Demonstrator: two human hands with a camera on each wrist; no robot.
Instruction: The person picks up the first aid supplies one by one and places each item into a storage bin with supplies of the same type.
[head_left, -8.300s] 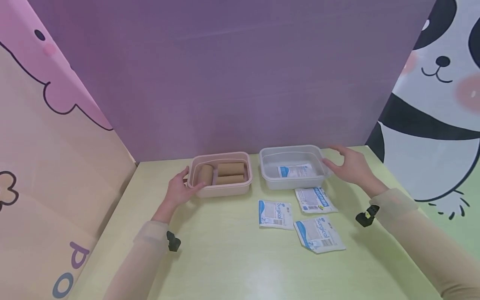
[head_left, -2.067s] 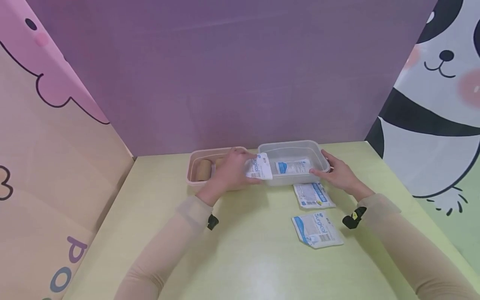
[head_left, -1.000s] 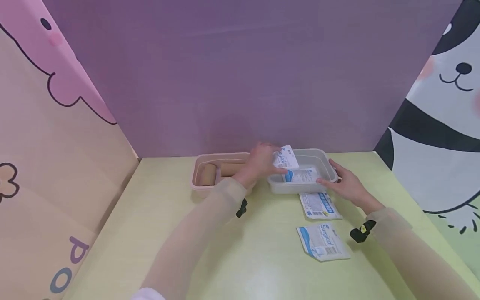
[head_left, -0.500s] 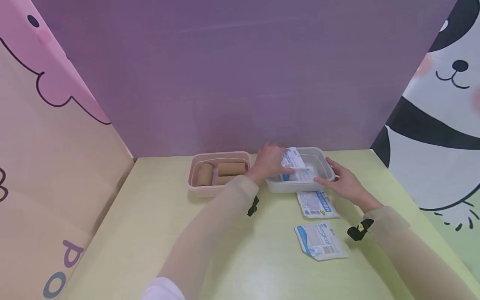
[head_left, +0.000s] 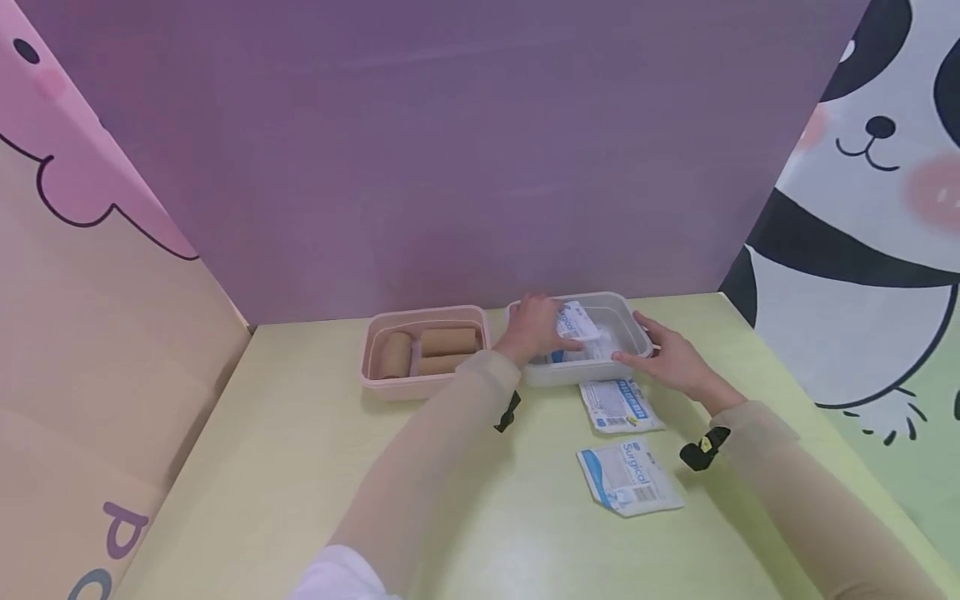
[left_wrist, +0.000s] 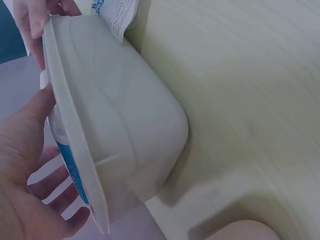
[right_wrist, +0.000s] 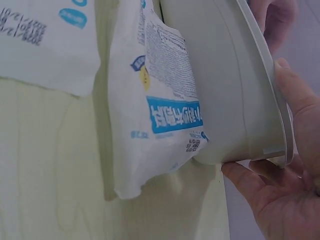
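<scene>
My left hand [head_left: 531, 327] reaches into the white plastic box [head_left: 542, 377] and pinches a white-and-blue packet [head_left: 577, 319] marked "Surgical". Below that packet, another packet lies in the box, mostly covered. In the left wrist view, the thumb of my left hand [left_wrist: 25, 165] overlaps the box rim, while its fingers reach inside. My right hand [head_left: 672, 358] grips the box's right end, its thumb on the rim in the right wrist view and its fingers around the outside wall. Against the box's front lies a packet with a blue label [right_wrist: 175, 115].
Left of the white box stands a pink box [head_left: 408, 389] holding several brown cardboard tubes [head_left: 448, 341]. Another "Surgical" packet [head_left: 630, 479] lies on the light-green table [head_left: 300, 467], nearer the front. A purple panel [head_left: 450, 167] rises behind the boxes.
My left hand has picked a packet up from the table, carried it past the pink box and lowered it into the white box. My right hand has taken hold of the white box's end.
</scene>
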